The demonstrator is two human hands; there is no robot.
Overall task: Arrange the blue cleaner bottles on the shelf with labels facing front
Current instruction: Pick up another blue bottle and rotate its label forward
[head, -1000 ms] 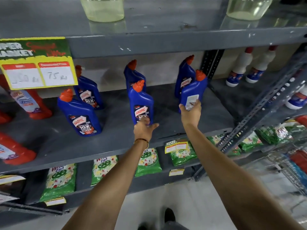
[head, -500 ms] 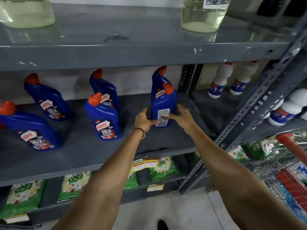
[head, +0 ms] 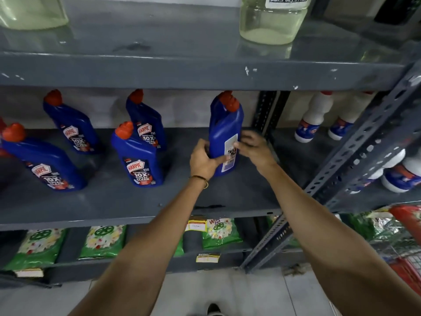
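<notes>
Grey-painted metal shelf (head: 118, 201) carries the action: both hands clamp one upright blue plastic cleaner bottle with an orange cap (head: 224, 128) at the shelf's right end, close to the slotted upright post (head: 265, 110). Left hand (head: 205, 161) wraps its lower left side, right hand (head: 251, 145) presses the right edge, fingers blurred. Its small white back label (head: 230, 153) faces us. Open shelf lies in front and to the left, before the front-row blue bottle showing its red logo label (head: 137, 156). Another bottle behind the held one is almost fully hidden. White bottles (head: 316, 117) beyond the post are half cut off.
</notes>
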